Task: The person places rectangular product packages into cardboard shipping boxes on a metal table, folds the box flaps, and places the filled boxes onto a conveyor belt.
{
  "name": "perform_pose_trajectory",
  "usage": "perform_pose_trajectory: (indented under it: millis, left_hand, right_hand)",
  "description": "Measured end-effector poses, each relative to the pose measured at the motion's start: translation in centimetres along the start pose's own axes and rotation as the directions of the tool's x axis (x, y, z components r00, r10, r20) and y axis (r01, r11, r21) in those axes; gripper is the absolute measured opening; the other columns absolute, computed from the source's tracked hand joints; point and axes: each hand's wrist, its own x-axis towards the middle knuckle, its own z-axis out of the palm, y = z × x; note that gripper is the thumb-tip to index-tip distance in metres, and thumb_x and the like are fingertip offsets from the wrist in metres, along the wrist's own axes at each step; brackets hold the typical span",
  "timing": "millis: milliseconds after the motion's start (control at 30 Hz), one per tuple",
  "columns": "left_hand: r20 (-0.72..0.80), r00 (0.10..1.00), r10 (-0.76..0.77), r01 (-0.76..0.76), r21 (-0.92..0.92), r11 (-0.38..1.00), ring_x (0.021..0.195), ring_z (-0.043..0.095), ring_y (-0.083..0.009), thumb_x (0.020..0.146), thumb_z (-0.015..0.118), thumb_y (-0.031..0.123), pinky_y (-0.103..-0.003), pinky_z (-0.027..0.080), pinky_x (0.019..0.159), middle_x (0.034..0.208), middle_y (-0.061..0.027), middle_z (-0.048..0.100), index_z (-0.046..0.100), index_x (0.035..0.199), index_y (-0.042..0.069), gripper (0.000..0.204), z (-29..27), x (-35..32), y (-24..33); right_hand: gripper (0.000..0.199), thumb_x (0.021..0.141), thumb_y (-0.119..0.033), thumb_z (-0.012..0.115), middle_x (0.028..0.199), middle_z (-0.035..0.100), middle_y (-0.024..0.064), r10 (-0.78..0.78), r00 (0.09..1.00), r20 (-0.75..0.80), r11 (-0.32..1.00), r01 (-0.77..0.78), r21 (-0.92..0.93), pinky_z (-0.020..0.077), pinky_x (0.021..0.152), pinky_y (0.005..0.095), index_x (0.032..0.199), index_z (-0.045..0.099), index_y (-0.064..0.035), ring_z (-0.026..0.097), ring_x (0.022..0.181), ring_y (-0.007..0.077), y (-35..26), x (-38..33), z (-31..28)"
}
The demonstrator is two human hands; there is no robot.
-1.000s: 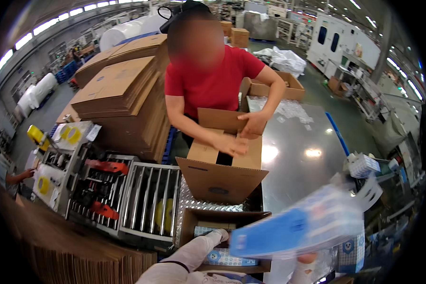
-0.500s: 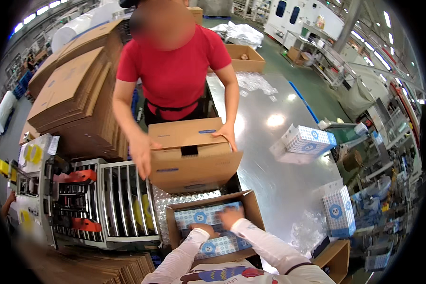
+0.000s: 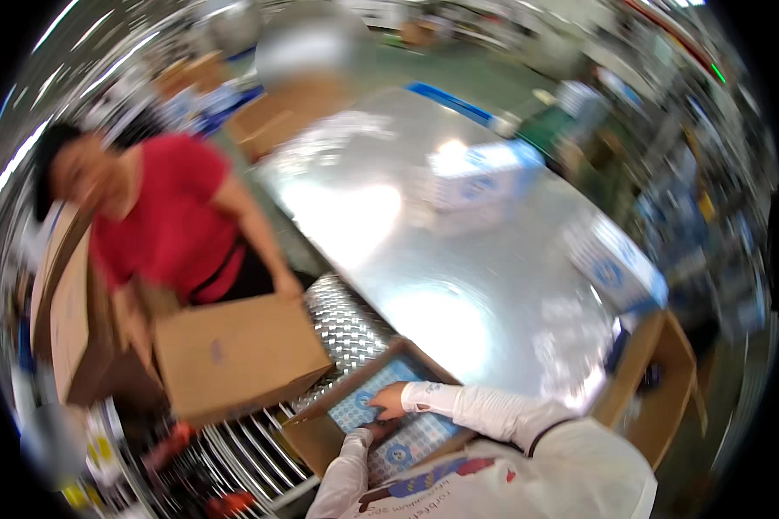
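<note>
Inside the open cardboard box point(image 3: 307, 443) just below the middle lie blue-and-white patterned cartons. One carton point(image 3: 351, 408) is on the far side and another carton point(image 3: 417, 439) on the near side. My right hand point(image 3: 390, 400) rests over the far carton, fingers stretched out and apart, gripping nothing visible. Close beneath it, my left hand point(image 3: 381, 428) reaches in between the two cartons; its fingers are dark, blurred and partly hidden. White sleeves cover both forearms.
At left a person in a red shirt point(image 3: 169, 208) holds a closed cardboard box point(image 3: 238, 355) above the roller conveyor point(image 3: 255, 458). Two patterned cartons, one far point(image 3: 485, 177) and one right point(image 3: 616, 264), stand on the metal table point(image 3: 519, 320). An open cardboard box point(image 3: 658, 406) sits lower right.
The view has swung right and tilted, blurring the scene. The other person's box has gone from flaps open to closed and sits further left. My hands remain inside my box.
</note>
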Motion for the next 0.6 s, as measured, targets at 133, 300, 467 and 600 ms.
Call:
perform_pose_trajectory:
  millis: [133, 300, 467, 600]
  left_hand:
    - [0.174, 0.938, 0.298, -0.202, -0.423, 0.883, 0.146, 0.019, -0.0372, 0.087, 0.042, 0.075, -0.043, 0.021, 0.117, 0.159, -0.0205, 0.020, 0.021, 0.155, 0.011, 0.096, -3.1, -5.5, 2.4]
    - [0.018, 0.877, 0.480, -0.415, -0.472, 0.778, 0.141, 0.033, -0.0273, 0.098, 0.042, 0.058, -0.035, 0.026, 0.114, 0.154, -0.0155, 0.036, 0.031, 0.151, 0.003, 0.077, -5.2, -9.7, 8.3]
    - [0.004, 0.796, 0.606, -0.499, -0.562, 0.659, 0.143, 0.030, -0.0253, 0.097, 0.059, 0.038, -0.033, 0.025, 0.115, 0.155, -0.0159, 0.034, 0.029, 0.151, 0.000, 0.073, -4.5, -6.4, 8.2]
    - [-0.060, 0.794, 0.605, -0.539, -0.531, 0.654, 0.145, 0.027, -0.0303, 0.096, 0.061, 0.038, -0.038, 0.025, 0.116, 0.157, -0.0206, 0.028, 0.024, 0.152, -0.001, 0.077, -5.1, -11.2, 11.1]
  right_hand:
    - [0.037, 0.091, -0.022, 0.061, 0.120, 0.063, 0.0162, -0.207, 0.801, -0.562, 0.798, 0.470, 0.377, 0.0464, 0.096, 0.0428, 0.125, 0.061, -0.0064, 0.059, 0.110, 0.0346, -3.6, -13.7, -6.0]
    - [0.029, 0.084, -0.021, 0.066, 0.114, 0.065, 0.0139, 0.473, 0.323, -0.820, 0.865, -0.349, 0.361, 0.0501, 0.092, 0.0409, 0.109, 0.068, -0.0079, 0.062, 0.105, 0.0322, 9.9, -30.0, 2.3]
    - [0.024, 0.081, -0.010, 0.067, 0.101, 0.069, 0.0128, 0.681, -0.389, -0.620, 0.542, -0.302, 0.784, 0.0531, 0.082, 0.0350, 0.104, 0.068, -0.0053, 0.067, 0.091, 0.0261, 17.1, -46.8, 6.3]
    - [0.022, 0.081, -0.009, 0.066, 0.103, 0.067, 0.0113, 0.756, -0.169, -0.633, 0.550, -0.360, 0.753, 0.0518, 0.083, 0.0335, 0.102, 0.067, -0.0045, 0.065, 0.096, 0.0274, 14.1, -45.7, 5.7]
